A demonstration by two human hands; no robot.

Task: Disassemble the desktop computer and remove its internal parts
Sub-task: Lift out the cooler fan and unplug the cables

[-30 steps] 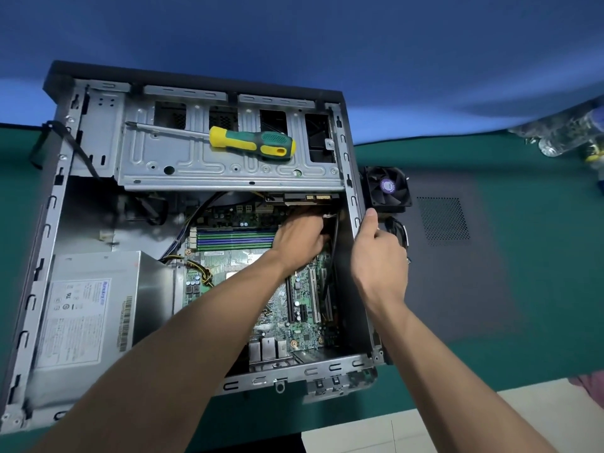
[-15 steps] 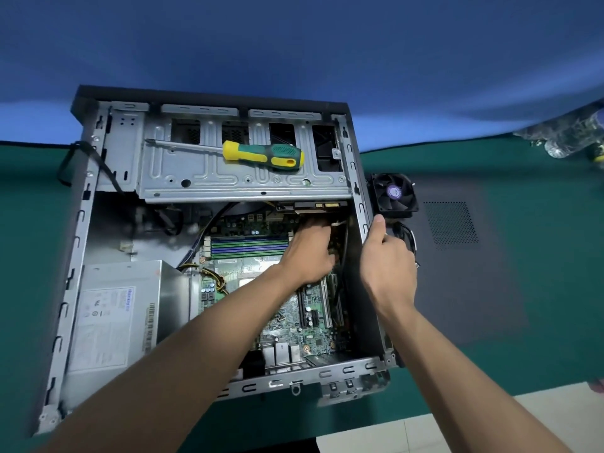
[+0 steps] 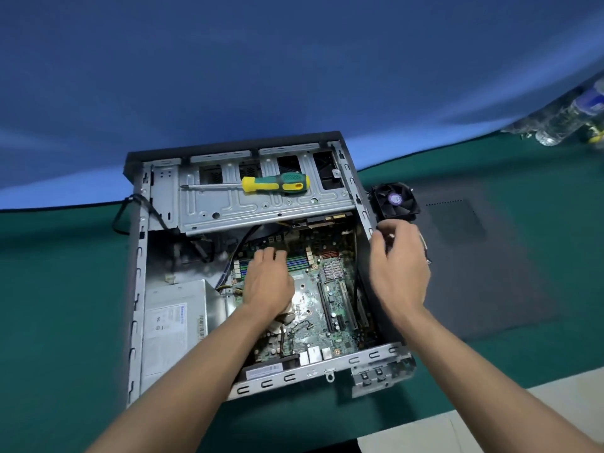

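Green motherboard lies inside the case, left hand resting open-fingered on its RAM, right hand loosely curled, apparently empty, beside the fan; release clips first, I'd judge.

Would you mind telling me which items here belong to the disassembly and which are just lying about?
Job: computer case, motherboard, power supply, screwdriver, removed fan, left hand, right hand.
Lying about: plastic bottles, green mat.
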